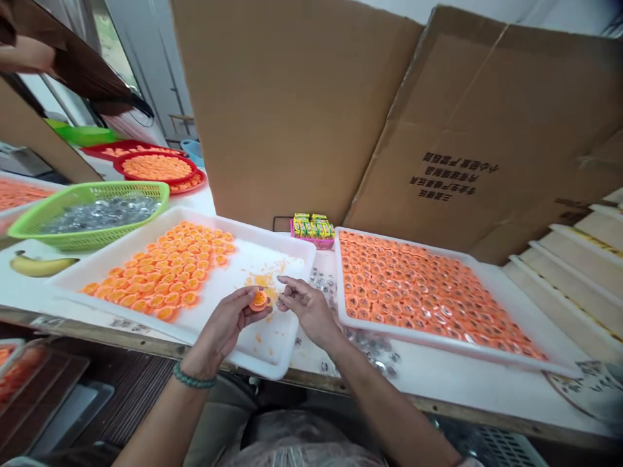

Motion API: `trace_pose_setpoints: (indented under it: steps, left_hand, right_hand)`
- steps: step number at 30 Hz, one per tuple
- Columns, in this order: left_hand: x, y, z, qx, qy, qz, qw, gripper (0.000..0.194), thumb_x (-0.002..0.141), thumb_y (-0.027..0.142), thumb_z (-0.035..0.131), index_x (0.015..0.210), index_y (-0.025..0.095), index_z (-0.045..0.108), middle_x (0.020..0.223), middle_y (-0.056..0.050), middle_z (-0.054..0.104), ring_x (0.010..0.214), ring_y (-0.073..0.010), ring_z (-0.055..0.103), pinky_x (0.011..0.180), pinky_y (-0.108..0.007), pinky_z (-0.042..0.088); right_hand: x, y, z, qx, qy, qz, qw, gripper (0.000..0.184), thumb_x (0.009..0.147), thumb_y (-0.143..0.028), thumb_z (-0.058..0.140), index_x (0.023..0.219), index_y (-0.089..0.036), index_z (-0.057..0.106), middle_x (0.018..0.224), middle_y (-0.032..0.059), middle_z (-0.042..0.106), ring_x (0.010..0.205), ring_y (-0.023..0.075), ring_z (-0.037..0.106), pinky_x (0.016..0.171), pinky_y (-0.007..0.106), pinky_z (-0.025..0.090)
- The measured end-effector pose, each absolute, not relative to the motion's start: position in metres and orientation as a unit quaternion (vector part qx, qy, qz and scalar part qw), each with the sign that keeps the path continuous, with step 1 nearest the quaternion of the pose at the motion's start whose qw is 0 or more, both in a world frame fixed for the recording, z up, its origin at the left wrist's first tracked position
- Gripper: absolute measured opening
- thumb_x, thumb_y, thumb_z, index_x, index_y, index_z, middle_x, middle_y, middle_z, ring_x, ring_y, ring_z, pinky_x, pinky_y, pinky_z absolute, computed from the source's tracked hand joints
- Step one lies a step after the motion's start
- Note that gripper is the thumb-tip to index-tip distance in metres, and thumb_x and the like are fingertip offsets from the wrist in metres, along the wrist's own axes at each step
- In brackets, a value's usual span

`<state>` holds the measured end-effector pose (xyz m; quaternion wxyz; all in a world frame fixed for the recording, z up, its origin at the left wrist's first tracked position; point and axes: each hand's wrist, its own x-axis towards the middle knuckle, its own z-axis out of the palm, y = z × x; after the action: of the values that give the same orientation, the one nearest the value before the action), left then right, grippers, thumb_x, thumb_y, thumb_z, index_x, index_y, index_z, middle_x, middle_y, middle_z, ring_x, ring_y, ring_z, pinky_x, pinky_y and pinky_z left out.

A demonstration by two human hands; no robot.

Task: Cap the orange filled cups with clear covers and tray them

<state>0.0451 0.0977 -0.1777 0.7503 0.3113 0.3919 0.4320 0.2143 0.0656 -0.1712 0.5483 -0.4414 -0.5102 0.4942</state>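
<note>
My left hand pinches a small round orange piece with a yellowish centre between thumb and fingers. Close to its right side is my right hand, index finger held out and thumb pressed to the other fingers; whatever they pinch is too small to make out. Both hands are above the near right part of a white tray. Many like orange pieces cover the tray's left part, and orange-yellow crumbs are scattered on its right part.
Right of my hands, a second white tray is filled with orange pieces bearing dark, shiny centres. Small clear bits lie between the trays. A green basket, banana and pink basket stand around. Cardboard walls the back.
</note>
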Motion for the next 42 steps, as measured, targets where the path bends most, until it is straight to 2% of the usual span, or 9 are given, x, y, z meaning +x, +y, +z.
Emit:
trace_pose_setpoints:
  steps: [4, 8, 14, 17, 23, 29, 35, 42]
  left_hand:
    - [0.045, 0.097, -0.179, 0.319, 0.384, 0.428, 0.753, 0.011, 0.078, 0.02, 0.064, 0.085, 0.012, 0.066, 0.089, -0.009, 0.067, 0.082, -0.0208, 0.066, 0.083, -0.036, 0.054]
    - [0.046, 0.098, -0.181, 0.313, 0.387, 0.434, 0.751, 0.013, 0.076, 0.021, 0.066, 0.086, 0.012, 0.067, 0.088, -0.009, 0.068, 0.081, -0.0205, 0.066, 0.082, -0.035, 0.054]
    - [0.047, 0.098, -0.181, 0.318, 0.4, 0.423, 0.748, 0.016, 0.079, 0.021, 0.061, 0.091, 0.012, 0.067, 0.093, -0.011, 0.067, 0.083, -0.0217, 0.066, 0.081, -0.036, 0.054]
    - [0.047, 0.098, -0.181, 0.33, 0.396, 0.41, 0.752, 0.018, 0.08, 0.021, 0.059, 0.094, 0.012, 0.065, 0.098, -0.011, 0.066, 0.087, -0.0224, 0.065, 0.083, -0.036, 0.053]
    - [0.046, 0.098, -0.183, 0.345, 0.4, 0.404, 0.747, 0.019, 0.08, 0.024, 0.06, 0.094, 0.013, 0.065, 0.097, -0.01, 0.066, 0.085, -0.0205, 0.064, 0.083, -0.035, 0.052]
    - [0.045, 0.097, -0.185, 0.359, 0.39, 0.408, 0.744, 0.022, 0.079, 0.029, 0.061, 0.094, 0.013, 0.066, 0.097, -0.009, 0.066, 0.089, -0.0228, 0.063, 0.084, -0.036, 0.051]
    - [0.045, 0.097, -0.185, 0.361, 0.378, 0.41, 0.748, 0.025, 0.078, 0.032, 0.061, 0.095, 0.014, 0.066, 0.097, -0.008, 0.066, 0.089, -0.0225, 0.063, 0.085, -0.037, 0.05]
    - [0.045, 0.097, -0.185, 0.361, 0.38, 0.41, 0.747, 0.024, 0.078, 0.031, 0.062, 0.094, 0.014, 0.065, 0.094, -0.007, 0.066, 0.085, -0.0199, 0.063, 0.083, -0.035, 0.05]
  right_hand:
    - [0.212, 0.067, -0.176, -0.433, -0.473, 0.54, 0.545, 0.023, 0.072, -0.027, 0.066, 0.095, -0.02, 0.065, 0.08, -0.0007, 0.059, 0.075, 0.0132, 0.061, 0.076, 0.03, 0.051]
    - [0.214, 0.069, -0.182, -0.46, -0.476, 0.508, 0.551, 0.017, 0.07, -0.028, 0.07, 0.084, -0.019, 0.065, 0.079, 0.0006, 0.062, 0.077, 0.0136, 0.059, 0.077, 0.028, 0.047]
    - [0.214, 0.073, -0.186, -0.452, -0.46, 0.525, 0.556, 0.028, 0.071, -0.027, 0.068, 0.099, -0.023, 0.065, 0.078, -0.0009, 0.058, 0.071, 0.0111, 0.054, 0.068, 0.024, 0.046]
    - [0.211, 0.074, -0.183, -0.441, -0.457, 0.54, 0.553, 0.025, 0.071, -0.025, 0.068, 0.095, -0.022, 0.066, 0.077, -0.0014, 0.056, 0.067, 0.0102, 0.052, 0.067, 0.025, 0.047]
    - [0.208, 0.074, -0.176, -0.433, -0.488, 0.536, 0.536, 0.025, 0.071, -0.023, 0.067, 0.097, -0.023, 0.065, 0.075, -0.0025, 0.051, 0.066, 0.0095, 0.051, 0.066, 0.025, 0.048]
    - [0.208, 0.073, -0.176, -0.429, -0.517, 0.526, 0.522, 0.017, 0.076, -0.026, 0.064, 0.092, -0.021, 0.062, 0.072, -0.0022, 0.056, 0.064, 0.0106, 0.056, 0.066, 0.026, 0.048]
    - [0.207, 0.071, -0.174, -0.434, -0.537, 0.513, 0.511, 0.021, 0.078, -0.029, 0.062, 0.098, -0.021, 0.063, 0.072, -0.0017, 0.059, 0.065, 0.0108, 0.058, 0.066, 0.026, 0.05]
    - [0.205, 0.069, -0.176, -0.453, -0.513, 0.52, 0.512, 0.017, 0.076, -0.03, 0.065, 0.088, -0.02, 0.06, 0.073, -0.0012, 0.062, 0.066, 0.0125, 0.062, 0.064, 0.027, 0.052]
